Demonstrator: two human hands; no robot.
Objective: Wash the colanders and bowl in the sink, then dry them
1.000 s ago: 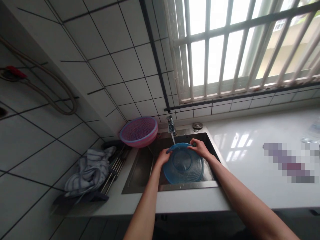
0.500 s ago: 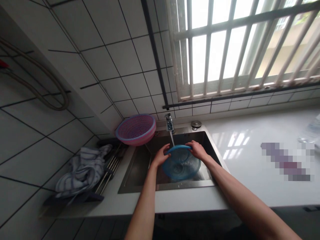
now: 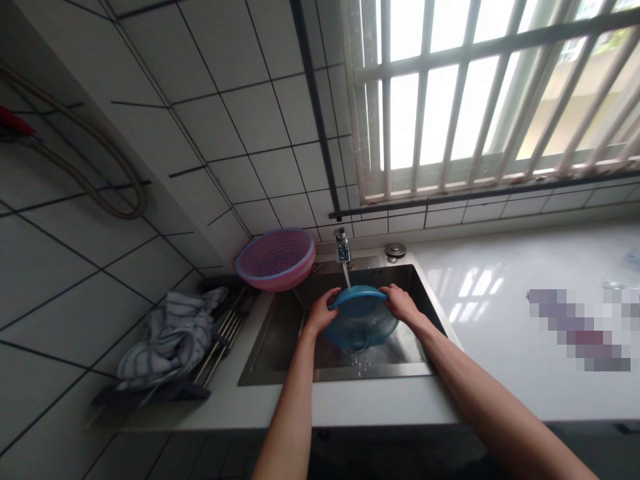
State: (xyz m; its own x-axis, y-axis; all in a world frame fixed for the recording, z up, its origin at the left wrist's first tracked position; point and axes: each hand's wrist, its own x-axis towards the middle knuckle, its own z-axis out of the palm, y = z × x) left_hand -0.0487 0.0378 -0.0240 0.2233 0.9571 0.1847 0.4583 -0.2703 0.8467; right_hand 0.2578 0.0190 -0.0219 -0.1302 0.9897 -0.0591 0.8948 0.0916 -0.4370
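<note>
Between my two hands a blue plastic colander (image 3: 361,321) is held tilted over the steel sink (image 3: 273,347). My left hand (image 3: 323,311) grips its left rim, thumb and fingers on either side. At the opposite rim my right hand (image 3: 399,303) is closed on the edge. Water runs from the chrome faucet (image 3: 343,245) onto the colander's far side. Drops fall below its near side into the basin.
A pink and blue basket (image 3: 276,260) stands at the sink's back left corner. A striped cloth (image 3: 167,340) lies by a metal rack (image 3: 225,333) on the left. A drain plug (image 3: 395,251) sits behind the sink; a pixelated object (image 3: 580,330) lies on the right counter.
The colander has tipped, so its open top shows less and more of its outside faces me. Both hands still hold the rim. Drops now show beneath it.
</note>
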